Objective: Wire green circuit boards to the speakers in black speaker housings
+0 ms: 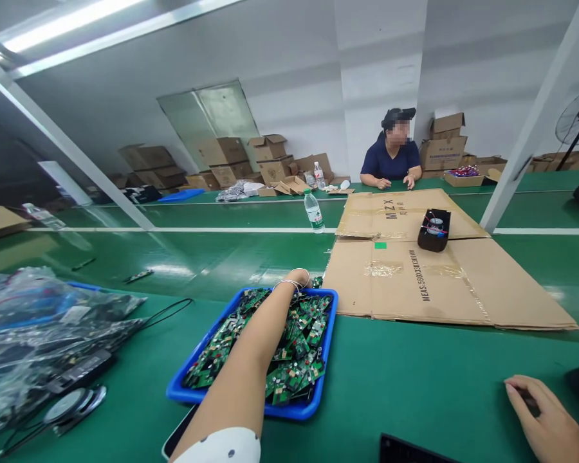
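My left arm (246, 360) stretched right over the blue tray (296, 411), and there was my left hand (299, 277), out at the far rim, a small green board (317, 281) just to its right! Fingers hidden: open or closed, I couldn't tell. The heap of circuit boards (294, 379) lay in the tray, nearer me than that hand. Well apart, my right hand (547, 415) curled loosely over the tabletop (390, 373), its grip unclear.
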`<action>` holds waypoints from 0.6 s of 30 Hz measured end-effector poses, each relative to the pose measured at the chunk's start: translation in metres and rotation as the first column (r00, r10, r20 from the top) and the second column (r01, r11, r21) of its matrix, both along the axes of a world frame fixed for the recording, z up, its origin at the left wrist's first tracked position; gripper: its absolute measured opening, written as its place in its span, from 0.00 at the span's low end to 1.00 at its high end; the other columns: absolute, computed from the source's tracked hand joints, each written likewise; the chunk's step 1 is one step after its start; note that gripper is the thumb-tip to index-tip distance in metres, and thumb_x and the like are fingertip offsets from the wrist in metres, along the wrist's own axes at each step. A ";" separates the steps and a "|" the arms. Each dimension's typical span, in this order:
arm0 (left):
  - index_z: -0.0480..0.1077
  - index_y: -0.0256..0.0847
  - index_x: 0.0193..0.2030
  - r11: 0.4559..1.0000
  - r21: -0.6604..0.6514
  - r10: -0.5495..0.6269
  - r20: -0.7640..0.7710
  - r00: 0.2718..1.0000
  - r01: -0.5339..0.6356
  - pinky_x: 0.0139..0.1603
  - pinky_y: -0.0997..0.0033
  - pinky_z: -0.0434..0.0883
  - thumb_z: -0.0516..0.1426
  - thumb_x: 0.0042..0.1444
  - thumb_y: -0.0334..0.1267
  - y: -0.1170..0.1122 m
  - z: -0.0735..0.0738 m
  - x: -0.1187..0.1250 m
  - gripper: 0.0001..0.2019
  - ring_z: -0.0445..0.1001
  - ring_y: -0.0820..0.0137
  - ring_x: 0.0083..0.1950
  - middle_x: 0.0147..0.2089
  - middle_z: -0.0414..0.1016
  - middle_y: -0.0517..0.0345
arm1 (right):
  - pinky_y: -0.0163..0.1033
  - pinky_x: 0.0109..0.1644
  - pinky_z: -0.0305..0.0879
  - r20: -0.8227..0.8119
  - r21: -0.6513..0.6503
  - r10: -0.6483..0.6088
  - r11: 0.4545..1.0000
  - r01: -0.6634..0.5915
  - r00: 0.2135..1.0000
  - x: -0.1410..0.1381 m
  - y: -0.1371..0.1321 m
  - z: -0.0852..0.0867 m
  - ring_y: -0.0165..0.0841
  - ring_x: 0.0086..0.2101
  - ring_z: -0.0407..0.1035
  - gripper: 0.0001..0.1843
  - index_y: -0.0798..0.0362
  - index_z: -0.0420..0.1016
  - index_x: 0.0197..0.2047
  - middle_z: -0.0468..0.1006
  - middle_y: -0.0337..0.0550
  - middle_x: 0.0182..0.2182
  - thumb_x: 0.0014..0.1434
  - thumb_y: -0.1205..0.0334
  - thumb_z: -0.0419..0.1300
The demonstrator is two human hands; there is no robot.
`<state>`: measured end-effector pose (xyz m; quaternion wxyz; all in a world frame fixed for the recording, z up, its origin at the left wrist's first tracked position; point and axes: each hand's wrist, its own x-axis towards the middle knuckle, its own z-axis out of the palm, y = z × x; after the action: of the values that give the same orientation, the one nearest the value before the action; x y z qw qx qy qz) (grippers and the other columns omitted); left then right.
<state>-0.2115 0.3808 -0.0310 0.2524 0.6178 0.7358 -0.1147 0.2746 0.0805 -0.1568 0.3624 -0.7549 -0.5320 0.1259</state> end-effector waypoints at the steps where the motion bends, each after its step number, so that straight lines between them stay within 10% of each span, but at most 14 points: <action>1: 0.67 0.38 0.51 1.000 0.004 0.002 -0.006 1.000 -0.002 0.46 0.58 0.73 0.56 0.60 0.40 -0.001 0.000 0.002 0.14 0.72 0.64 0.47 0.51 0.70 0.51 | 0.45 0.41 0.68 -0.002 0.005 0.004 1.000 -0.004 1.000 -0.002 0.000 0.003 0.40 0.37 0.71 0.23 0.49 0.73 0.32 0.76 0.45 0.38 0.50 0.39 0.50; 18: 0.66 0.37 0.52 0.912 0.227 0.257 0.334 0.907 -0.342 0.46 0.57 0.73 0.56 0.60 0.41 -0.038 0.029 0.003 0.16 0.72 0.62 0.48 0.51 0.70 0.50 | 0.44 0.41 0.69 -0.063 0.015 0.071 0.997 -0.070 0.995 -0.004 0.009 -0.002 0.41 0.37 0.72 0.24 0.50 0.74 0.30 0.77 0.46 0.36 0.48 0.39 0.51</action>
<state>-0.2088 0.3432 -0.0018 0.2846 0.5356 0.7851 0.1253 0.2704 0.0897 -0.1584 0.3794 -0.7289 -0.5472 0.1590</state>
